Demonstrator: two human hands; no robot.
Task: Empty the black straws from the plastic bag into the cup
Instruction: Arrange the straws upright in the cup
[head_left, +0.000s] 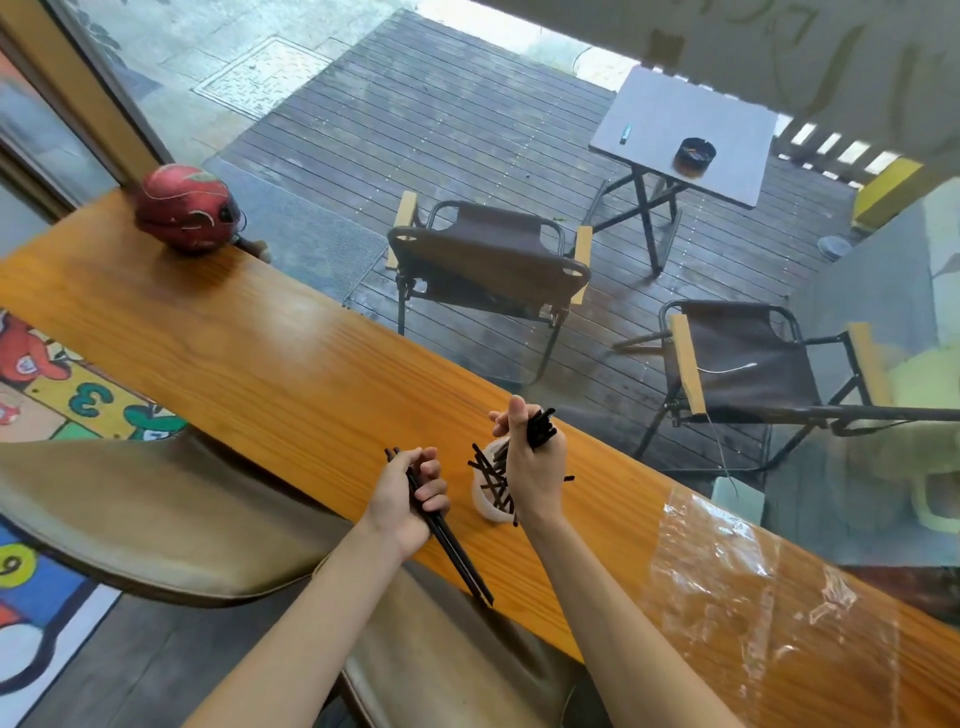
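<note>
A small white cup stands on the orange wooden counter, with several black straws sticking out of it at odd angles. My right hand hovers right over the cup, closed around a bunch of black straws whose ends poke up past my thumb. My left hand, just left of the cup, grips a few long black straws that slant down toward me over the counter's edge. The clear plastic bag lies flat and crumpled on the counter at the right.
A red helmet sits at the counter's far left end. A window runs along the counter's back edge; outside are two folding chairs and a small table. A tan seat is below the counter near me.
</note>
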